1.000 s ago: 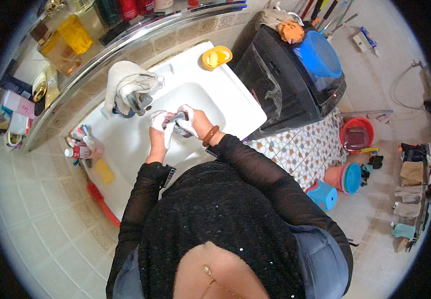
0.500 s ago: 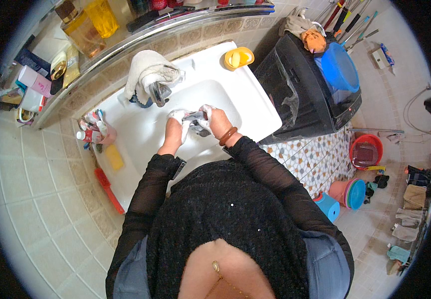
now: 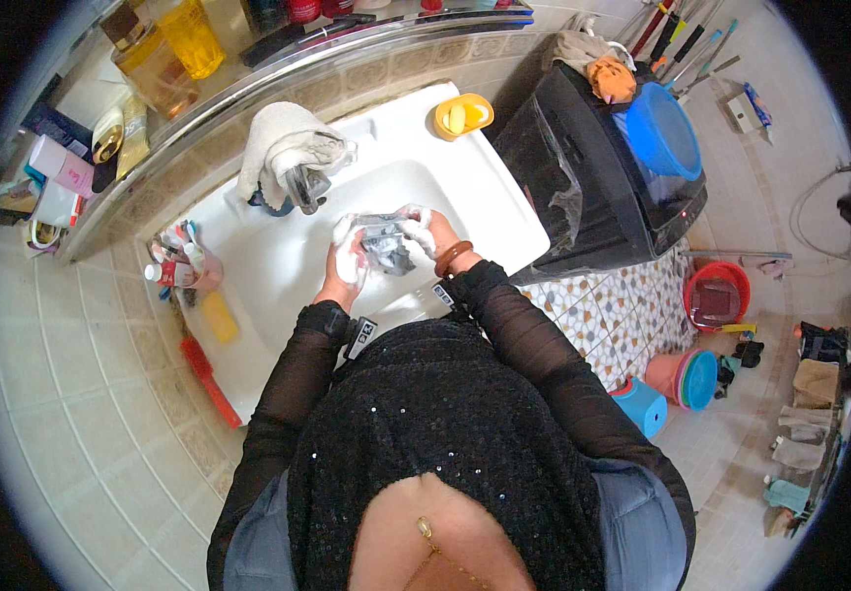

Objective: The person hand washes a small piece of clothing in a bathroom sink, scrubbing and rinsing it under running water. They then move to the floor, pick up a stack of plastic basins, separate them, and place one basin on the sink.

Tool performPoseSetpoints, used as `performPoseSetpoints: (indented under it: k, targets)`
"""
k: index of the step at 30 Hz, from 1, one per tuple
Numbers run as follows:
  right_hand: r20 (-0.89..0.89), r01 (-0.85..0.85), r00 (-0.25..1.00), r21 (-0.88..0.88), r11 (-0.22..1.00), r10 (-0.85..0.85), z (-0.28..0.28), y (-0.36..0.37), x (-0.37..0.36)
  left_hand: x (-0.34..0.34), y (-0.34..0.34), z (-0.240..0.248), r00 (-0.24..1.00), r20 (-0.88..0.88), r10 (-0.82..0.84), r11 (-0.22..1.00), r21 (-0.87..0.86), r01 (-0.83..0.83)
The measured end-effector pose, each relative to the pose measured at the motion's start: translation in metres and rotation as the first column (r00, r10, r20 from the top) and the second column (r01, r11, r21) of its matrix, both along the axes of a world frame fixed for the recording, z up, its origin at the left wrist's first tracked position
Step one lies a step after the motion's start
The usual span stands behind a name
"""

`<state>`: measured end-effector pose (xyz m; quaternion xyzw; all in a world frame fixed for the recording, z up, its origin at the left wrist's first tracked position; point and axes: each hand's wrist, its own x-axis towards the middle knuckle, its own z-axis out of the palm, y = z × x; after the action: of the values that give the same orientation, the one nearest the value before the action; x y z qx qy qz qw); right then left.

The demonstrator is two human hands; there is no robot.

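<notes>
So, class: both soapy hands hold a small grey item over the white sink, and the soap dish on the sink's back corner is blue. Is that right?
Not quite. The soap dish on the back corner is yellow, not blue, as the head view shows. The rest holds: the left hand and the right hand, both soapy, hold a small grey item over the white sink.

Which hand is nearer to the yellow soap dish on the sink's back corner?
Right. The right hand is below and slightly left of the yellow soap dish; the left hand is farther off, across the grey cloth both hold over the basin.
</notes>
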<state>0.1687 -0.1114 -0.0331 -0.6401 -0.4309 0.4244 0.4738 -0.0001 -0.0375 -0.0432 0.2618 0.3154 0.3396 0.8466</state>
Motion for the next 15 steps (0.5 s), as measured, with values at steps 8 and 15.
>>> performPoseSetpoints:
  k: [8, 15]
  targets:
    - [-0.683, 0.161, 0.721, -0.001, 0.987, -0.119, 0.004, 0.008, -0.013, 0.012, 0.003, 0.015, 0.984, 0.139, -0.112, 0.961, -0.236, 0.143]
    - [-0.601, 0.165, 0.795, 0.091, 0.982, -0.078, -0.003, 0.012, -0.014, 0.006, 0.015, -0.023, 0.965, 0.197, -0.172, 0.969, -0.144, 0.203]
